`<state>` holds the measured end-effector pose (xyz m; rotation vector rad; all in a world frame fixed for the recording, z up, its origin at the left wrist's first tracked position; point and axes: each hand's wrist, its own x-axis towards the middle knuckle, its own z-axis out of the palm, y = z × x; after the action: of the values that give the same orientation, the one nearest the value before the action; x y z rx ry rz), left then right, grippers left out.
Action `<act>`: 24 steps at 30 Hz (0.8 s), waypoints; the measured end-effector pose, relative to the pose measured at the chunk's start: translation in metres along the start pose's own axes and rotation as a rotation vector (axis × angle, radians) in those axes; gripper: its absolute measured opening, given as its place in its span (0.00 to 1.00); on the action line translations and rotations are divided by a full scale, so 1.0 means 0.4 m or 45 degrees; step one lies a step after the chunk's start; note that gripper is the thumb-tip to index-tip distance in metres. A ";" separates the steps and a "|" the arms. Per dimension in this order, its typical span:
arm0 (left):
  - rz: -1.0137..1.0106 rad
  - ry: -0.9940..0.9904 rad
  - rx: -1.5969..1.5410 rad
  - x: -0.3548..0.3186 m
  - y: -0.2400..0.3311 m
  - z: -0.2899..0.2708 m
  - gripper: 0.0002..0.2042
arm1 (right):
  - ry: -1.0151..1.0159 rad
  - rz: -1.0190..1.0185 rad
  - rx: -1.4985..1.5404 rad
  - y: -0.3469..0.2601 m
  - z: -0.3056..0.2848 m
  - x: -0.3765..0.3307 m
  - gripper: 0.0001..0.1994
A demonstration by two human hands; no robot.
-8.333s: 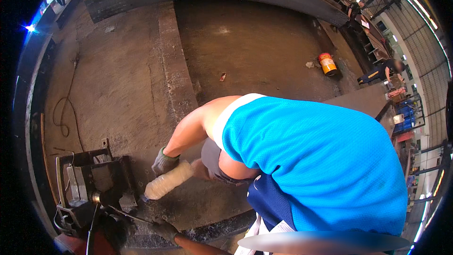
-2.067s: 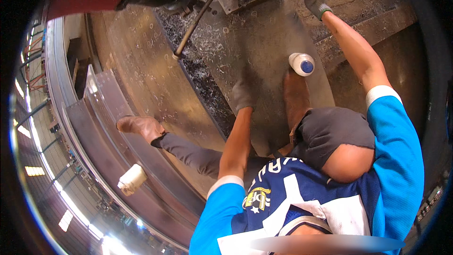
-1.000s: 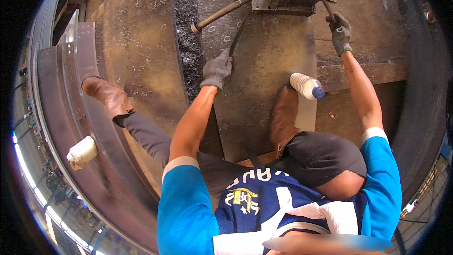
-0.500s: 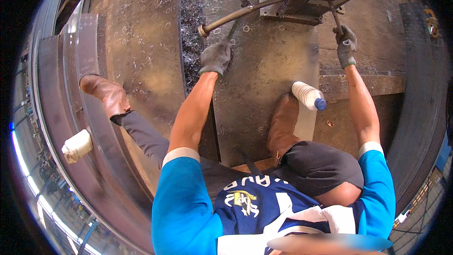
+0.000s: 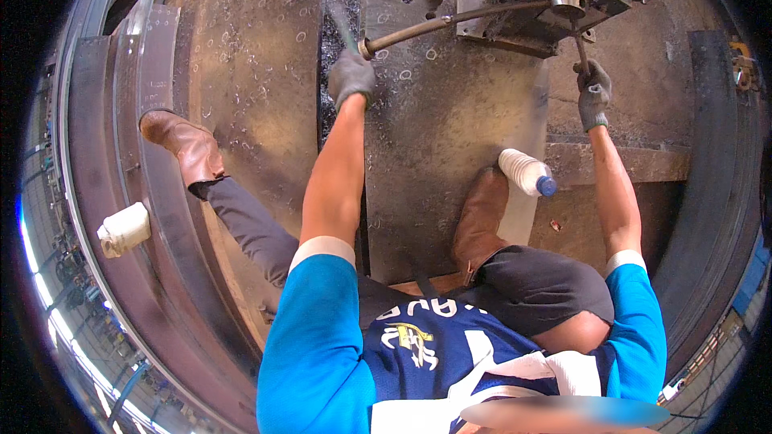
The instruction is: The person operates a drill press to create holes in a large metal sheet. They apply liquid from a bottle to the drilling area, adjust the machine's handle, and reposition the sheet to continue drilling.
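Note:
My gloved left hand is closed around a thin, greenish, brush-like tool, whose far end is blurred by motion. The tool points away from me over a strip of metal shavings. Just right of that hand is the knobbed end of a long lever, which runs to a round steel hub on a dark drilling machine. My right hand, also in a grey glove, grips a second, shorter lever coming down from the same hub.
Large steel plates with chalk-like circles and drilled holes lie under my boots. A ribbed bottle with a blue cap lies beside my right boot. On the left, a whitish container rests on steel beams. More dark beams run along the right.
My left hand has swung left and slightly nearer with the brush-like tool, over the shavings strip. My right hand stays on the shorter lever. The view has shifted slightly.

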<state>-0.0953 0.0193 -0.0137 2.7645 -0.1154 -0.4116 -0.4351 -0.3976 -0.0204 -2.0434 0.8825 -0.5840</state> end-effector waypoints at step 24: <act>-0.018 -0.008 0.127 -0.203 -0.153 0.050 0.21 | 0.136 -0.170 0.210 -0.038 0.041 -0.001 0.11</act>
<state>-0.1769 0.0805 -0.0311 2.8642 -0.1208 -0.4290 -0.4189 -0.3829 -0.0170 -1.9458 0.7365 -0.8184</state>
